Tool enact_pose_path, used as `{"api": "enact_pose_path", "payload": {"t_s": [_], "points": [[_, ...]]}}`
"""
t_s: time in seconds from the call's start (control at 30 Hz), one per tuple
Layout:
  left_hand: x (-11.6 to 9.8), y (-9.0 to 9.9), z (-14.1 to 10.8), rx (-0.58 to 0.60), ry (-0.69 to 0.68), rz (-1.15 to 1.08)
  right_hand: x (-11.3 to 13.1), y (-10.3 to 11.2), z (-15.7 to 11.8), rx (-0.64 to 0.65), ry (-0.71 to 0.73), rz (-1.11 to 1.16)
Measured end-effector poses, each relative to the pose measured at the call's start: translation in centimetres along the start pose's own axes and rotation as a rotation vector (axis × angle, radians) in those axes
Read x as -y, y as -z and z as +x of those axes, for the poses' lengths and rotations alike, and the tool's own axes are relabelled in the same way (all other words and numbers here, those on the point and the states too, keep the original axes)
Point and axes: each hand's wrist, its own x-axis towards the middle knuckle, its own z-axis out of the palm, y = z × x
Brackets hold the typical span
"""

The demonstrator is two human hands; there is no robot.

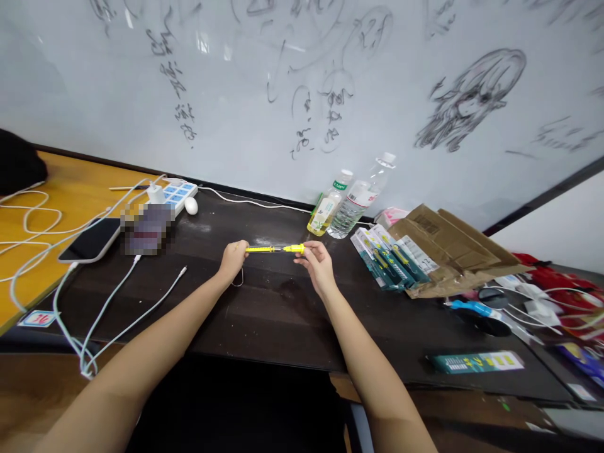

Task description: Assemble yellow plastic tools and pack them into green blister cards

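A thin yellow and dark rod-shaped tool (pixel 271 249) is held level above the dark table (pixel 264 314). My left hand (pixel 233 260) is closed round its left end, and a thin loop hangs just below that hand. At the yellow right end, the thumb and fingers of my right hand (pixel 317 264) pinch the tool. Most of what lies inside my left fist is hidden.
Behind stand a small bottle (pixel 328 207) and a large water bottle (pixel 361 200). Flat packages (pixel 391 258) and a brown cardboard bag (pixel 453 245) lie right; another package (pixel 481 362) is near the front edge. Phones (pixel 90 240), cables and a power strip (pixel 179 194) are left.
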Motion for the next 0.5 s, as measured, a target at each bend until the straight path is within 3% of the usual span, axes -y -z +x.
{"api": "enact_pose_path", "payload": {"t_s": [0.13, 0.23, 0.37, 0.43, 0.5], "points": [[-0.2, 0.4, 0.6, 0.014, 0.071, -0.260, -0.2, 0.2, 0.0, -0.029, -0.006, 0.017], [-0.6, 1.0, 0.9, 0.011, 0.081, -0.459, -1.4, 0.3, -0.1, -0.006, 0.028, -0.227], [-0.9, 1.3, 0.8, 0.016, 0.076, -0.589, -2.9, -1.8, 0.2, 0.324, 0.142, -0.759], [-0.9, 1.2, 0.7, 0.041, 0.068, -0.602, -3.2, -4.1, 0.7, 0.488, 0.133, -0.870], [-0.7, 1.1, 0.7, 0.047, 0.057, -0.601, -3.4, -6.5, 1.6, 0.518, 0.108, -0.871]]}}
